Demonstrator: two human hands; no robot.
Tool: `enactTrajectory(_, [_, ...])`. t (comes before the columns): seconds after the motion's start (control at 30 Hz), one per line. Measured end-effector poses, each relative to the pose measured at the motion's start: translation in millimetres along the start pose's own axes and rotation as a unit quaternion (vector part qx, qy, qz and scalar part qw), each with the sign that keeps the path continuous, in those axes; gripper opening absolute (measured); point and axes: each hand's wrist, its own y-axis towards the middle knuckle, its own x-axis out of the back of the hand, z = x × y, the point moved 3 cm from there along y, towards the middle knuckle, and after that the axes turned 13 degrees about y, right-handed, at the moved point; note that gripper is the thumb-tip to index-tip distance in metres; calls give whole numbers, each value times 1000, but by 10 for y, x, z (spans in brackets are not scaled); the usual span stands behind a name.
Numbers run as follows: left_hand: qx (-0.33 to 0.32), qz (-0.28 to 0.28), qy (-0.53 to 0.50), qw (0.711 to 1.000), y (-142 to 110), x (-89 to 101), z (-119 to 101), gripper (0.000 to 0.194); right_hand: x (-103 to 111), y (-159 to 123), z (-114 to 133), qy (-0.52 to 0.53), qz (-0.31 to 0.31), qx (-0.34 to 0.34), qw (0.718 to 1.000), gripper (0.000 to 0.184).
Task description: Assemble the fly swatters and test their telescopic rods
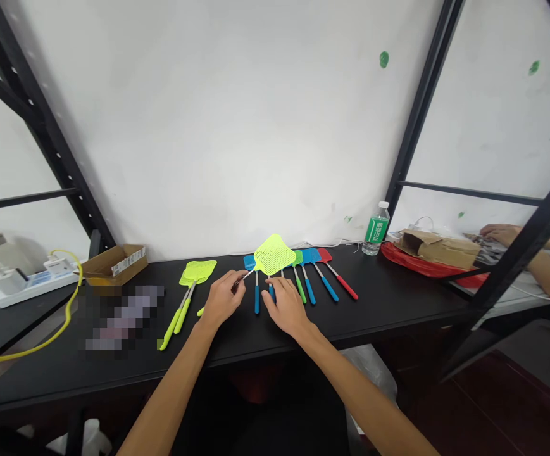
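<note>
My left hand (225, 296) is closed around the thin shaft of a yellow-green fly swatter (275, 255), whose mesh head rises up to the right over other swatters. My right hand (287, 305) lies with its fingers apart, over a blue handle (271, 292); whether it touches that handle I cannot tell. A fly swatter with a blue handle (257, 300) lies between my hands. Right of them are a green swatter (300, 290), blue swatters (329, 289) and a red swatter (347, 287), fanned out in a row. Two yellow-green swatters (197, 271) overlap to the left.
An open cardboard box (135, 259) and a power strip (32, 285) with a yellow cable (73, 297) stand left. At the back right is a water bottle (376, 229). Beyond the black frame post, another person's hand (500, 234) is near a torn cardboard box (438, 247).
</note>
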Motion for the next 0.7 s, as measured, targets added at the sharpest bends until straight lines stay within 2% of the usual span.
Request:
enactTrajectory(0.37, [-1,-10,-5,1000,-2,38,-31,32,-10,-8,-14,8,-5,-1,1000,32])
enactTrajectory(0.47, [-4,-11,-9,1000,-1,46,-43,31,4,37,-93,101,-22,-28,994,30])
enactTrajectory(0.53, [-4,-20,-10,1000,0,55,-47,30,18,95,-185,238,-41,-74,968,32])
enactTrajectory(0.63, [-6,-40,-17,999,-3,69,-50,29,-9,196,-290,439,-48,-149,885,39])
enactTrajectory(0.7, [-12,-42,-22,999,-7,69,-54,30,-78,261,-296,512,-39,-176,840,42])
